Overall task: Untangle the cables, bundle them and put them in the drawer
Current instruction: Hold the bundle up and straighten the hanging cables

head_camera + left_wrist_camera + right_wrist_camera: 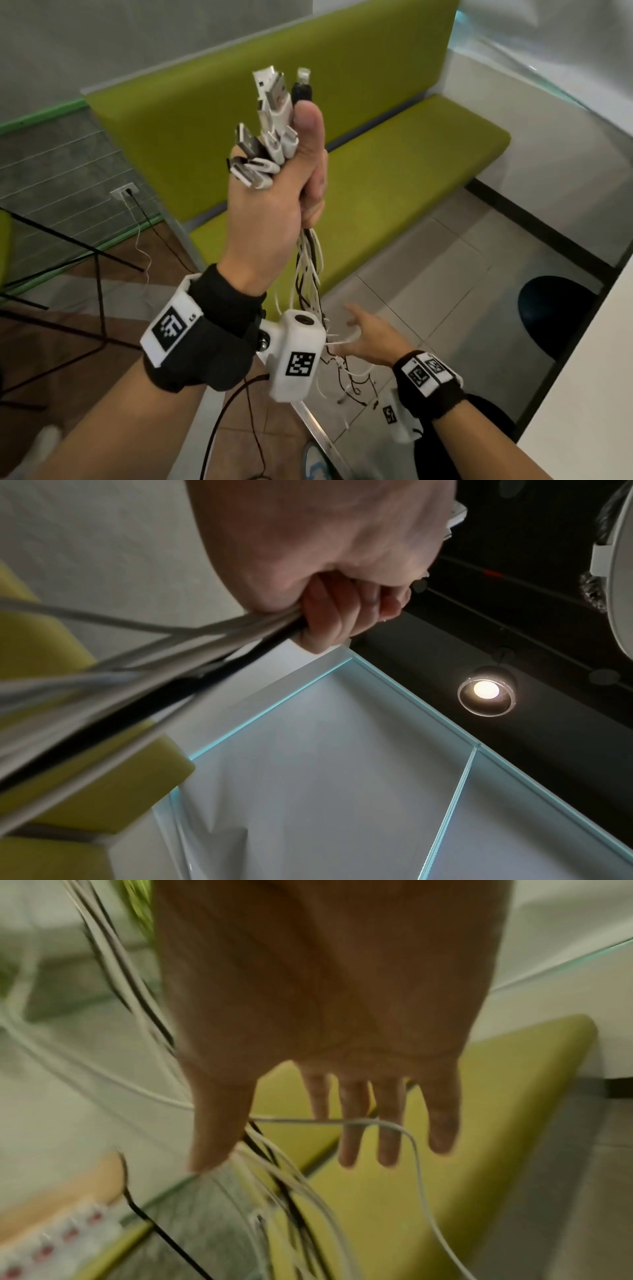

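Observation:
My left hand [291, 185] is raised high and grips a bunch of white and black cables [310, 267] in its fist. Their USB plugs [270, 102] stick up above the thumb. The strands hang down past the wrist camera. The left wrist view shows the fingers [329, 615] curled round the cables [137, 669]. Lower down, my right hand [363, 335] is spread open among the dangling strands. In the right wrist view its straight fingers [387, 1123] have a white strand [342, 1121] lying across them. No drawer is in view.
A green bench [394, 178] stands against the wall straight ahead. A black metal frame [85, 274] is at the left, with a wall socket [125, 193] and plugged leads behind it. A white table edge [582, 394] and dark stools [555, 308] are at the right.

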`<state>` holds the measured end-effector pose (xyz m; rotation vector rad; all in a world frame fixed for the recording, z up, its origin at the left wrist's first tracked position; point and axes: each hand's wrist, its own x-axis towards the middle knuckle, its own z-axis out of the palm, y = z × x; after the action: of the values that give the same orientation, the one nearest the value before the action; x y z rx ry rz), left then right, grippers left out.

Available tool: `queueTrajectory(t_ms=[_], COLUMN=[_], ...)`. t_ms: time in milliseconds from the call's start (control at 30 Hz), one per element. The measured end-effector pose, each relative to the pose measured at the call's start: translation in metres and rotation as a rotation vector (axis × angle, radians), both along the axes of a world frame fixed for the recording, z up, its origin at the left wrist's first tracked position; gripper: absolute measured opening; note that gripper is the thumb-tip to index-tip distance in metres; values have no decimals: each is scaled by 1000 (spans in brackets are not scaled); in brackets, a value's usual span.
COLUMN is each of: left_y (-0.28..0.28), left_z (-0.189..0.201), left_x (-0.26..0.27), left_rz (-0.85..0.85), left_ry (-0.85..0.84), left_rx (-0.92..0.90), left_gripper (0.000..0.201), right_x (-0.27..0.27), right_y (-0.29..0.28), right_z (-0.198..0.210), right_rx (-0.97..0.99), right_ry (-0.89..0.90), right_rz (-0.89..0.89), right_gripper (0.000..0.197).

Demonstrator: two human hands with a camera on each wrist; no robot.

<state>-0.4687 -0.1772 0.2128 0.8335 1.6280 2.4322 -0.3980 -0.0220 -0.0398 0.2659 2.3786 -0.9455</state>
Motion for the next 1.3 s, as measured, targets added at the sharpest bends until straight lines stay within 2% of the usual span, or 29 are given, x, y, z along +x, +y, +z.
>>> queueTrajectory(t_ms=[67,167,233,433,533,600,700,800,867,933,1000,1067,1167,1233,1300], left_y=[5,11,11,4,2,1,-3,-9,-13,-16,-18,-20,-25,-28,-29], left_z=[-4,-4,-1,-2,-6,-7,-10,-12,-12,-10,-7,-4,1,3,4], left_x=[2,4,4,2,1,1,-2,-4,-6,-8,-9,-9,-9,-10,-11], left_rz=[-16,-39,-43,15,25,25,44,63,92,107,103,92,76,86,102], left_ry=[-12,-7,-3,-39,-58,-53,-24,0,13,32,42,56,84,82,72], left_rx=[11,15,12,-16,-23,-35,-96,-130,-137,-127,-113,-104,-74,-72,-77], left_gripper=[54,54,53,58,54,56,54,49,46,47,46,46,49,52,50], right_x=[4,9,12,15,10,7,3,0,-2,-5,-7,-2,15,23,24], right_y=[-8,-32,-42,-31,-37,-42,-41,-29,-18,-7,7,24,50,55,58], right_z=[40,79,88,87,86,82,77,66,54,36,7,-28,-75,-89,-93], right_rx=[-107,-363,-503,-737,-680,-573,-459,-157,-180,-215,-93,-2,118,195,248], right_ry=[250,556,572,434,585,694,779,830,732,553,343,191,-96,-264,-311], right_rz=[-34,-27,-15,-79,-180,-206,-256,-221,-162,-144,-81,-79,-67,-4,-28], right_gripper=[87,55,42,55,21,8,9,29,37,47,54,52,40,37,37])
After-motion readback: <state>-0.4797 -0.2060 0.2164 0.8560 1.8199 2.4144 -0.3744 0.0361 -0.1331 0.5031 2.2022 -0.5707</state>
